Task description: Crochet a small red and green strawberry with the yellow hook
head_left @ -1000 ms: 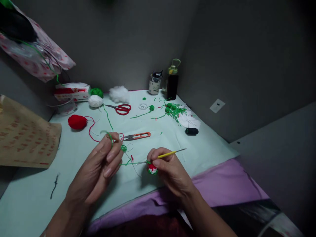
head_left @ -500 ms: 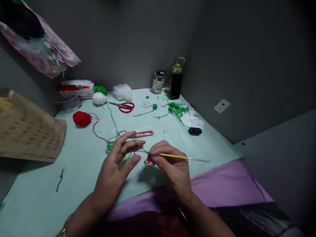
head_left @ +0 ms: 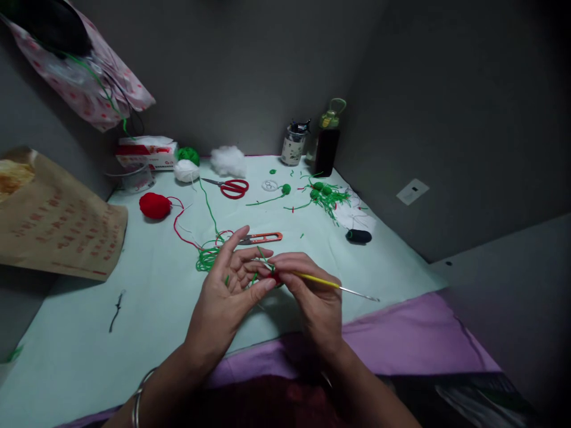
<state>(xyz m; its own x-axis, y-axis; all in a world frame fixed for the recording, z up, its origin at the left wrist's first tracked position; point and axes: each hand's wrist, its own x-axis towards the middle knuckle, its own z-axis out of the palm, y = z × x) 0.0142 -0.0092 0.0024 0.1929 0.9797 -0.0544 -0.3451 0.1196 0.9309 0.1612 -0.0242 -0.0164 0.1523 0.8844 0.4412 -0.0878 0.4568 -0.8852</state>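
Low in the middle of the frame, left hand and right hand meet at a small red crocheted piece over the worktop.
Right hand grasps a yellow crochet hook. Left hand's fingers are half spread, with green yarn across them and fingertips touching the piece; I cannot tell whether they pinch it. Orange snips lie just above.

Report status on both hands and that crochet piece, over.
Left hand pinches red crochet piece, green yarn draped across. Right hand grips crochet hook. Orange snips just beyond, not touching.
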